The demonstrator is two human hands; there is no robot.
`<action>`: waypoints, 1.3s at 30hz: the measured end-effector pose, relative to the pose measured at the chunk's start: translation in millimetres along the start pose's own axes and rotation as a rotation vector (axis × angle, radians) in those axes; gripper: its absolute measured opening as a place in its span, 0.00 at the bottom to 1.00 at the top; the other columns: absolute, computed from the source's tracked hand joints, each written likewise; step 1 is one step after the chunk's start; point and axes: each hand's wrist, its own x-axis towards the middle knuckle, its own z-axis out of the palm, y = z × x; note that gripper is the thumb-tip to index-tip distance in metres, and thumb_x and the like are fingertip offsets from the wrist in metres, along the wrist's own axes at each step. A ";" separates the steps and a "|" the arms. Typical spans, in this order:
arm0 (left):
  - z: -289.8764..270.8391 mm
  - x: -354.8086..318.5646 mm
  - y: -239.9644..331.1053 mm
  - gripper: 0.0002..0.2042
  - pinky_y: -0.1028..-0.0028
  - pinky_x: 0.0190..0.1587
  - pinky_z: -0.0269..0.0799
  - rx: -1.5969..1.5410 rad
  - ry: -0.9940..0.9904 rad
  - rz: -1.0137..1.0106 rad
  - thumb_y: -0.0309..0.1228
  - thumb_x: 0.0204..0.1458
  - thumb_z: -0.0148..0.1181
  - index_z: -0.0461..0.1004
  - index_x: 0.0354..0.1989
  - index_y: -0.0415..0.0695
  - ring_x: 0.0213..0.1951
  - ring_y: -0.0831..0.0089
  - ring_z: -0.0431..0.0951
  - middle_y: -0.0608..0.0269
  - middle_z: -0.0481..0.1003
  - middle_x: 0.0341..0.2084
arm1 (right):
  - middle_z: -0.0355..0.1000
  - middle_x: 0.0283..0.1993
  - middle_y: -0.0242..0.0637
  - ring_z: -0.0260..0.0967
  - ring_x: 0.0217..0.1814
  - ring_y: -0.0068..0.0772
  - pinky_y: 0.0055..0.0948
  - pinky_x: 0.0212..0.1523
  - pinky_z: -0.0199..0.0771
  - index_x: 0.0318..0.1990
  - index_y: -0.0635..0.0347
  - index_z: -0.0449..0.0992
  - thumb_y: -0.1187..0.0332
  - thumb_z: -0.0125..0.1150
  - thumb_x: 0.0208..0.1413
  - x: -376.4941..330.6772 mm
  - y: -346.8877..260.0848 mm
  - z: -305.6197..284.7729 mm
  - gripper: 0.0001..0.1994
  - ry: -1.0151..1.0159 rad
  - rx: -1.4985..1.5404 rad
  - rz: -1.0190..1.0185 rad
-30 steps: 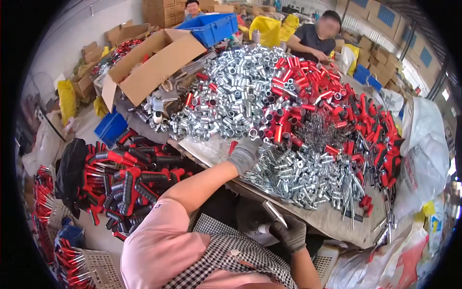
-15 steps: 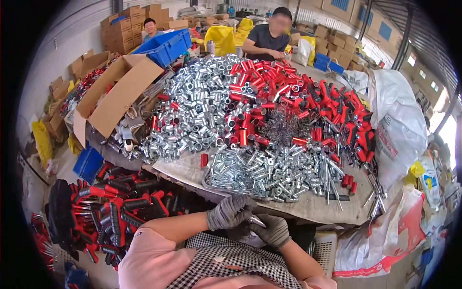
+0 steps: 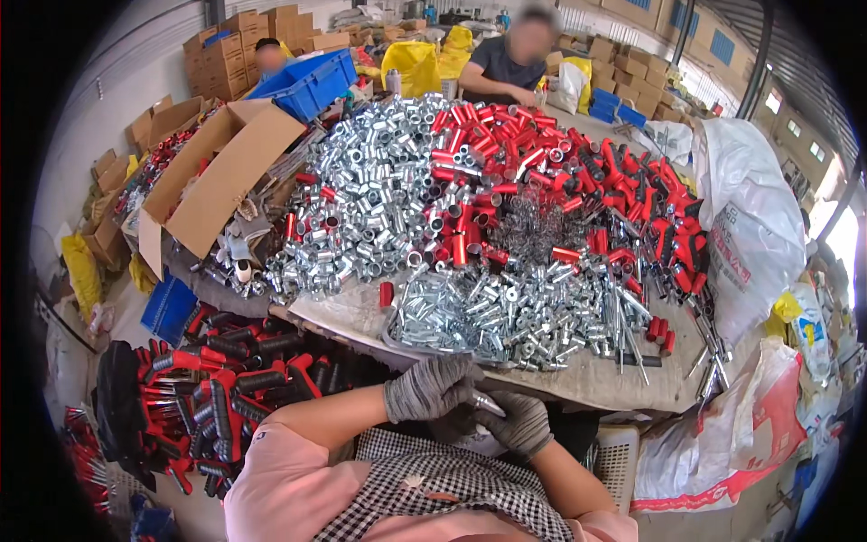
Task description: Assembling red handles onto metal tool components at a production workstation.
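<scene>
The person is sitting at the near edge of the table (image 3: 596, 384) with both gloved hands drawn in close over the lap. The left hand (image 3: 429, 387), in a grey knit glove, is curling its fingers around the end of a small metal part (image 3: 488, 404), and the right hand (image 3: 519, 425), in a darker grey glove, is gripping the same part from below. The two hands are touching each other around it. The part is showing only as a short, shiny, silver piece, seemingly tube-shaped, poking out between the gloves; the rest of its form is hidden by the fingers.

Just beyond the hands, a heap of small silver bolts (image 3: 506, 316) is lying on the table near its edge. Behind it a larger mound of silver sleeves (image 3: 370, 208) is spreading to the left, and red tubes (image 3: 506, 154) and red-and-black handles (image 3: 650, 199) are piling up to the right. An open cardboard box (image 3: 217, 172) is resting at the table's left end, with a blue crate (image 3: 307, 81) behind it. More red-and-black handles (image 3: 226, 388) are lying on the floor to the person's left. A white sack (image 3: 750, 217) is standing at the right. Two other people are sitting at the far side.
</scene>
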 end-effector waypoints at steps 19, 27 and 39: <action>4.3 -8.6 8.4 0.13 0.73 0.36 0.71 -0.033 0.056 -0.084 0.22 0.48 0.61 0.69 0.42 0.41 0.31 0.70 0.75 0.61 0.73 0.31 | 0.75 0.28 0.43 0.76 0.30 0.38 0.30 0.32 0.74 0.40 0.59 0.78 0.56 0.67 0.45 -0.8 9.5 2.9 0.18 0.003 0.279 0.086; 18.0 -8.3 8.0 0.12 0.76 0.36 0.70 -0.162 0.275 -0.225 0.23 0.53 0.55 0.66 0.46 0.43 0.31 0.75 0.74 0.63 0.72 0.30 | 0.76 0.37 0.39 0.72 0.39 0.25 0.26 0.41 0.72 0.46 0.66 0.75 0.56 0.67 0.48 -5.8 8.4 8.8 0.24 -0.173 0.715 0.205; 25.2 0.5 33.8 0.09 0.74 0.30 0.71 -0.131 0.358 -0.386 0.21 0.50 0.54 0.67 0.40 0.43 0.26 0.73 0.73 0.62 0.70 0.23 | 0.74 0.28 0.43 0.74 0.27 0.40 0.29 0.29 0.73 0.41 0.62 0.77 0.61 0.74 0.35 -6.6 -23.4 -3.1 0.23 0.134 -0.085 -0.131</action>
